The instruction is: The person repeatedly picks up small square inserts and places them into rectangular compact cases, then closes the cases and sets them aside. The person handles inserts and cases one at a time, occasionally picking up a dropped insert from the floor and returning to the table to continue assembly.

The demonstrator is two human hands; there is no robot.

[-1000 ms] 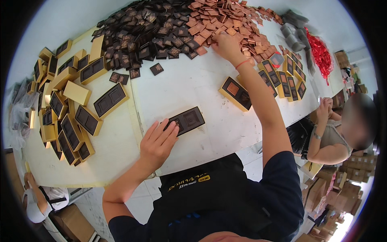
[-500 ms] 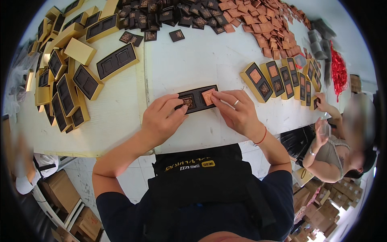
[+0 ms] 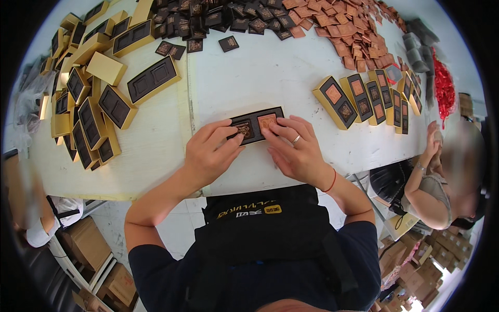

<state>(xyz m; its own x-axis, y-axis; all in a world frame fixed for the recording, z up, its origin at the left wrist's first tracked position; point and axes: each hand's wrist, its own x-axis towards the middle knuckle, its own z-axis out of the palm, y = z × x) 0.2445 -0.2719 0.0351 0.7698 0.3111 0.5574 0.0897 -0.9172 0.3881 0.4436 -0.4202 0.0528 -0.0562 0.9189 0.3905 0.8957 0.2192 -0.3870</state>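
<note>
Left: gold boxes [image 3: 92,125] heaped at odd angles on the table [image 3: 223,88]. A knock from an elbow could set several sliding.

Far middle: dark pile [image 3: 223,18], edge running into the copper pile [image 3: 345,31] to its right. Where they meet, the wrong colour could be picked up by haste.

Near middle: black tray [image 3: 254,130], lying slightly askew, right end farther off. Left hand [image 3: 210,148] holds its left end, fingers over the far side, thumb by the dark square [image 3: 242,130] in the left well. If that hold slackens, a push from the right might slew the tray; a thumb bearing down could mark the dark square.

Copper square [image 3: 267,121] at the tray's right well, right hand's [image 3: 296,148] fingertips on it. Narrow gap between those fingers and thumb; cannot tell if they pinch or only press. Nor whether the piece sits flat. Uneven pressure could jam a corner or scuff its face.

Right: filled boxes [image 3: 335,103] fanned close together, well apart from the right hand. A careless sleeve could jolt the row.
</note>
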